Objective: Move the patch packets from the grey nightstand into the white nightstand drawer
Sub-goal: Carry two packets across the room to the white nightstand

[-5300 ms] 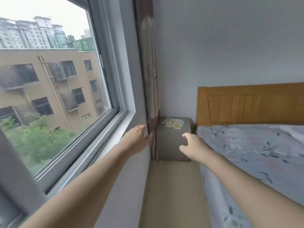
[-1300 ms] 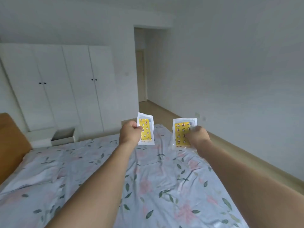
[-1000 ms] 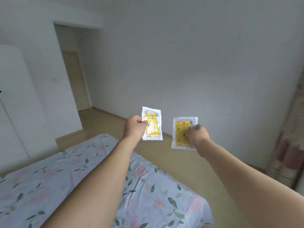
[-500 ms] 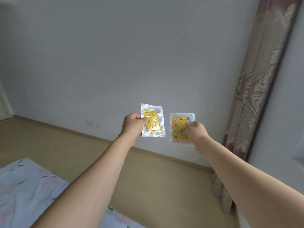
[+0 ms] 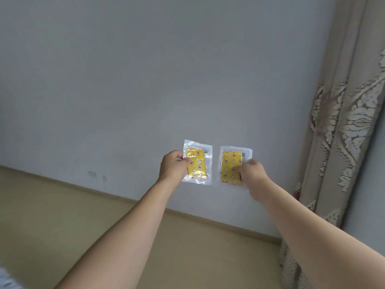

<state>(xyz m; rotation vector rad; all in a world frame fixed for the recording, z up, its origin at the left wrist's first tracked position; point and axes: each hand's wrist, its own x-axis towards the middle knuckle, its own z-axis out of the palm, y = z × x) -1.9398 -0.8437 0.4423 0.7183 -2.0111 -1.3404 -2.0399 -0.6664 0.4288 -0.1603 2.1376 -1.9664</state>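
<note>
Both arms are stretched out in front of me, each hand holding up one patch packet. My left hand [image 5: 174,166] pinches the left edge of a clear packet with a yellow patterned patch inside [image 5: 198,162]. My right hand [image 5: 253,174] pinches the right side of a second packet of the same kind [image 5: 230,163]. The two packets hang upright side by side, a small gap between them, in front of a plain grey wall. Neither the grey nightstand nor the white nightstand is in view.
A plain grey wall [image 5: 145,80] fills most of the view, with a beige floor [image 5: 62,215] below it. A patterned curtain [image 5: 350,122] hangs at the right. A corner of the flowered bedspread [image 5: 6,282] shows at the bottom left.
The view has swung round from the bed and wardrobe past the doorway to the bare wall by the curtain. Both hands keep holding their packets out in front.
</note>
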